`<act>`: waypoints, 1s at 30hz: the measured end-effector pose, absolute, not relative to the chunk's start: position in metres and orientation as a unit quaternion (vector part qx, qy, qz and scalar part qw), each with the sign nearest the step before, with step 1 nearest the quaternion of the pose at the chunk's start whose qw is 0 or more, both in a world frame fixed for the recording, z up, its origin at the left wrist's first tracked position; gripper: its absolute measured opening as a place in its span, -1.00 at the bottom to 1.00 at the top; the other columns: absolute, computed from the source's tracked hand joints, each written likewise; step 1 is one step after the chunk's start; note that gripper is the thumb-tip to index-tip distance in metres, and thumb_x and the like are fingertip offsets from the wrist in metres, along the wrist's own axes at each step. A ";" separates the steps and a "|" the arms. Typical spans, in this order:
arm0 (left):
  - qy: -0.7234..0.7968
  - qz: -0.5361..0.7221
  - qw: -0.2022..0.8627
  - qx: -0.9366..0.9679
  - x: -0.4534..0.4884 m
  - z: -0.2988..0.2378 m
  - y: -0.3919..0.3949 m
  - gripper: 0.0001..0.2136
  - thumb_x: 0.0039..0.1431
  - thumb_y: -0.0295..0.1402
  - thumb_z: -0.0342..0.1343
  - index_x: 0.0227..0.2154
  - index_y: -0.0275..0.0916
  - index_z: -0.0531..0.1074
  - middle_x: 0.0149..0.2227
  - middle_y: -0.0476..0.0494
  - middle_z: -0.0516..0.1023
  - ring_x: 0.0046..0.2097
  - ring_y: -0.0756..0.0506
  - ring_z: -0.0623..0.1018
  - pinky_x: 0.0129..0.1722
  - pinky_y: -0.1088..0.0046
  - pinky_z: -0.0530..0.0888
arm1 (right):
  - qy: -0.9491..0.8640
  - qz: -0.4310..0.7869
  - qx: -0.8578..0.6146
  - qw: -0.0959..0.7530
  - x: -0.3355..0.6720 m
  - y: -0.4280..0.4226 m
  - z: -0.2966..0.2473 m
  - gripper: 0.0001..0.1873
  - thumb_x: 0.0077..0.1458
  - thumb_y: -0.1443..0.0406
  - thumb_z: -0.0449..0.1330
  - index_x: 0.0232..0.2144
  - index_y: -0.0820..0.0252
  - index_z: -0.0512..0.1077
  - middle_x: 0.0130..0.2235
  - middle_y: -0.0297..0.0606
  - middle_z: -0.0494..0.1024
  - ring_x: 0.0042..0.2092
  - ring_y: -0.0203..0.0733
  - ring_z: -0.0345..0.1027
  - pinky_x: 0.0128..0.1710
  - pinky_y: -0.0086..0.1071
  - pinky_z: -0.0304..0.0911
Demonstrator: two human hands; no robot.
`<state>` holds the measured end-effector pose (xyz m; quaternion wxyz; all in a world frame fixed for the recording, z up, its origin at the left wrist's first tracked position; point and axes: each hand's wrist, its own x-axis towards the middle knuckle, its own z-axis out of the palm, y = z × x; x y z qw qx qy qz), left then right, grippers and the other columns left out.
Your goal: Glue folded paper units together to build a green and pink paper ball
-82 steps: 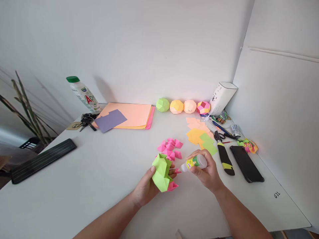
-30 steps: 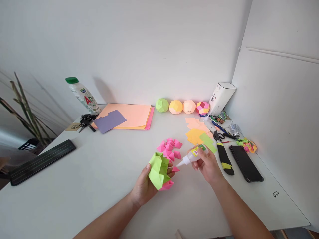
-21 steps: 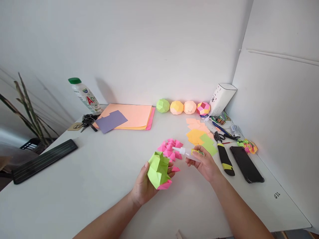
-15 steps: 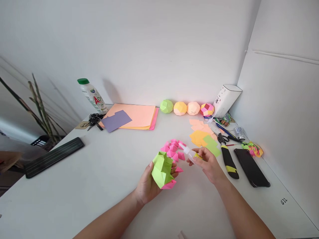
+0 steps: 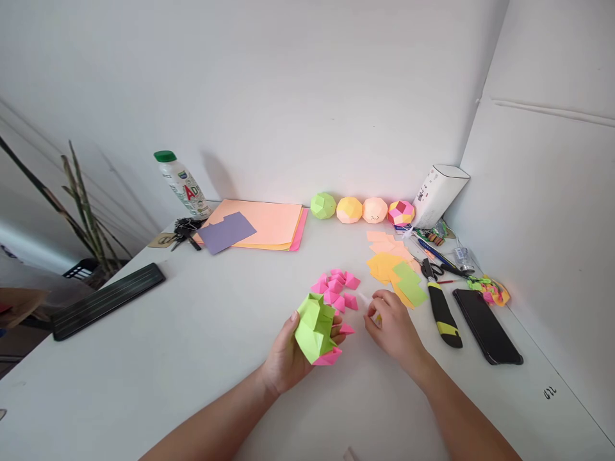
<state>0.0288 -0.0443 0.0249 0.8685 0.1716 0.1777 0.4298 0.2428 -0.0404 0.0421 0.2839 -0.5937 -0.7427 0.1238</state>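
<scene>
In my left hand [image 5: 283, 358] I hold a partly built folded-paper ball [image 5: 312, 330], green with a pink piece [image 5: 328, 357] at its lower edge. My fingers curl under it and my thumb rests on its left side. My right hand [image 5: 394, 323] is low over the table, its fingers bent round a small glue bottle [image 5: 364, 299]. Only the pale nozzle and a bit of yellow show; the hand hides most of the bottle. Between and beyond the hands lies a loose pile of small folded pink paper pieces [image 5: 332, 288].
Peach, orange and green paper cut-outs [image 5: 382, 266] lie beyond my right hand. Scissors [image 5: 431, 269], a black-and-yellow utility knife [image 5: 444, 314] and a phone [image 5: 485, 326] are to the right. Finished paper balls [image 5: 349, 209] line the wall. Coloured sheets [image 5: 273, 221] and a bottle [image 5: 185, 189] stand back left.
My right hand has turned palm down and lowered with the glue bottle, now mostly covered by the hand. The left hand holds the green paper ball almost unchanged.
</scene>
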 end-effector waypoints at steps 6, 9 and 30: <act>0.168 0.429 0.871 0.174 0.029 0.022 -0.044 -0.52 0.10 0.00 0.03 -0.11 -0.31 0.48 -0.12 -0.30 0.57 0.04 -0.32 0.46 0.16 0.04 0.20 | -0.723 0.357 -0.501 0.314 0.234 -0.052 0.062 -0.83 0.00 0.40 0.17 -0.31 0.08 0.43 -0.10 -0.22 0.46 -0.03 -0.06 0.32 -0.04 -0.18 0.26; 0.167 0.427 0.872 0.171 0.029 0.022 -0.044 -0.52 0.11 0.01 0.02 -0.13 -0.30 0.49 -0.12 -0.30 0.57 0.04 -0.32 0.45 0.16 0.04 0.20 | -0.701 0.414 -0.500 0.296 0.232 -0.052 0.062 -0.95 0.05 0.28 0.21 -0.38 0.10 0.46 -0.21 -0.23 0.51 -0.15 -0.10 0.37 -0.15 -0.23 0.29; 0.287 0.392 0.845 0.225 0.029 0.018 -0.046 -0.57 0.14 -0.03 0.01 -0.18 -0.32 0.47 -0.25 -0.28 0.60 -0.21 -0.22 0.57 -0.23 0.31 0.42 | -0.485 0.651 -0.445 0.379 0.222 -0.057 0.050 -0.75 -0.01 0.13 0.29 -0.54 0.19 0.47 -0.42 -0.29 0.45 -0.30 -0.19 0.33 -0.24 -0.29 0.25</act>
